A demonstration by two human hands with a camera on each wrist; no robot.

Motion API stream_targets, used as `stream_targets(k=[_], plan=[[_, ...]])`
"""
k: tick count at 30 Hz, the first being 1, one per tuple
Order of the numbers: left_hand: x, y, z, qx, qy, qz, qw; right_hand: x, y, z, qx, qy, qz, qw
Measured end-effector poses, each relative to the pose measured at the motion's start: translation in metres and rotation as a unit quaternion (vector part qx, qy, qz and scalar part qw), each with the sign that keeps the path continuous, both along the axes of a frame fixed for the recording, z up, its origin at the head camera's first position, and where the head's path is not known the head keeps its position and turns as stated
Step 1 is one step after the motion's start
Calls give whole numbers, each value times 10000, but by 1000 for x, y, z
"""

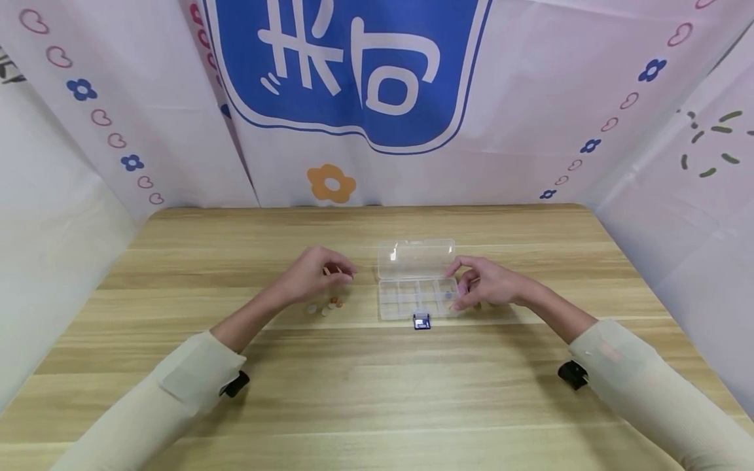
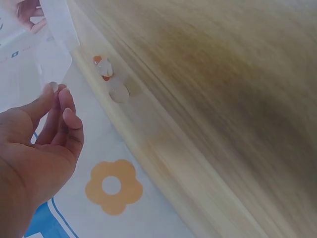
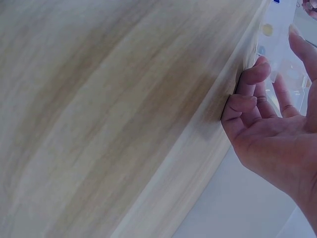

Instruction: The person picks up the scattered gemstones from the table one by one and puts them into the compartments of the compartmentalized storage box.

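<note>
My left hand (image 1: 321, 271) hovers over the table left of the box; in the left wrist view its thumb and forefinger pinch a small whitish round tablet (image 2: 54, 87). Below it lie several loose white tablets (image 1: 311, 309) and orange-brown pills (image 1: 335, 301). A clear plastic pill box (image 1: 389, 307) with small compartments stands with its lid (image 1: 415, 260) raised behind. My right hand (image 1: 485, 281) grips the box's right end, forefinger near the hinge side and thumb toward the front. Inside, a bluish pill (image 1: 449, 296) shows in a right-hand compartment.
A small blue piece with a white face (image 1: 421, 321) juts out at the box's front edge. The wooden table (image 1: 377, 392) ends at a printed cloth backdrop (image 1: 530, 98), with more cloth at both sides. Black wrist straps (image 1: 573, 374) show under the sleeves.
</note>
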State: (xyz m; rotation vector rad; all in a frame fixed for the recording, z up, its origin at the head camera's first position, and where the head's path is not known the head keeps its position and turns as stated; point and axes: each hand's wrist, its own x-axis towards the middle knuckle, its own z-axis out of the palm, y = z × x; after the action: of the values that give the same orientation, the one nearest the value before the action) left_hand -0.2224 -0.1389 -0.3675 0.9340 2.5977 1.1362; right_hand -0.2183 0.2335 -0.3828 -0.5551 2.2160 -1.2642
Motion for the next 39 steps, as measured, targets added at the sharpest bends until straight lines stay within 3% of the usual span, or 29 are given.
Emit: stream_targets(k=[11,24,39], plan=[[2,10,-1,154,-20,98,9998,-1,0,-1,-31,-11,21,10000],[2,30,-3,488,-115,-143,9986,-2,1,-2,-31,20,44,10000],[1,53,-1,281,-275,69,9992,-1,1,-3,-69,17,-2,10000]])
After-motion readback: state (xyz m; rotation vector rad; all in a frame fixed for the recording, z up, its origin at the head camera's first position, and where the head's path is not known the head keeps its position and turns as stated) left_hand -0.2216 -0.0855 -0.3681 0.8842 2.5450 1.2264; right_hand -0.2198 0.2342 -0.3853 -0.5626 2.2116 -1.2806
